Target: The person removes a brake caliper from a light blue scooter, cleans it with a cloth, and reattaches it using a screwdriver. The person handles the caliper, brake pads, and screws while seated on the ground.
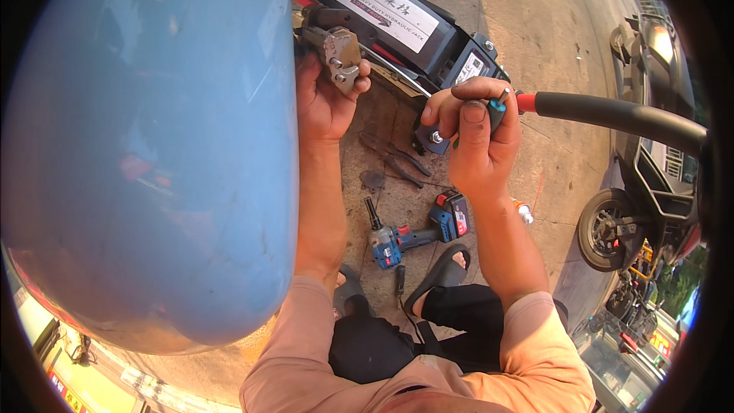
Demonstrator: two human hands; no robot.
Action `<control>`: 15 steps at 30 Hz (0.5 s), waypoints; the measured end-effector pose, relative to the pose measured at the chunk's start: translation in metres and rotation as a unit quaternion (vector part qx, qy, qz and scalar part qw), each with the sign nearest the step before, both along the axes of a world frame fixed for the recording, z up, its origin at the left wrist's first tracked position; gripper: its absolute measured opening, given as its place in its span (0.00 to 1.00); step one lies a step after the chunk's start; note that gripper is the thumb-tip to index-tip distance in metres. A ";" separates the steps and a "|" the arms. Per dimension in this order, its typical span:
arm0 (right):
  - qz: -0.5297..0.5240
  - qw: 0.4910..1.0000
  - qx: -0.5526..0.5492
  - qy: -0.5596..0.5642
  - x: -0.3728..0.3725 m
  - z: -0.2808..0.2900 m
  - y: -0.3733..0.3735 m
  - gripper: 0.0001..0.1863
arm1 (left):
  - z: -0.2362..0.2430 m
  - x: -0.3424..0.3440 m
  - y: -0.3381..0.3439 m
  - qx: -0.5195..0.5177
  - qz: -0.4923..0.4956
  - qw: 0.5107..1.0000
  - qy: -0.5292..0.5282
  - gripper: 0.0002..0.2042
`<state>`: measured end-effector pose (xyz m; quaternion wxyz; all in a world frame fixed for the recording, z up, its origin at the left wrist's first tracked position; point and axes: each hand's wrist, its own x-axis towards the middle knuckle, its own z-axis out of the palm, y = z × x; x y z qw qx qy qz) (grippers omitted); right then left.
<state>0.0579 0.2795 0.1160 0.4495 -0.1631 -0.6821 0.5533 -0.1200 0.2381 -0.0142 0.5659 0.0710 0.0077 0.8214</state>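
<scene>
My left hand (327, 111) is closed around a worn metal bracket (342, 52) with two round studs, close beside a large glossy blue panel (153, 130). The fingertips press on the bracket's right side, and part of it is hidden behind the panel. In my right hand (483, 138) is a screwdriver (498, 109) with a teal and dark handle, its butt end showing above the thumb. Its slim shaft slants up and left toward the bracket. Whether the tip touches the bracket I cannot tell.
Beyond my hands lies a black hydraulic jack (451, 38) with a black-sleeved handle (612, 113) reaching right. Pliers (397, 159), a blue cordless impact wrench (413, 237) and a spray can (524, 212) are on the paving. A motorbike (642, 191) stands at the right.
</scene>
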 end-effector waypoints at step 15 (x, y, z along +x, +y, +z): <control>-0.007 0.976 -0.199 0.083 0.012 -0.023 0.021 0.11 | -0.021 -0.012 -0.007 0.101 -0.059 0.993 0.012 0.26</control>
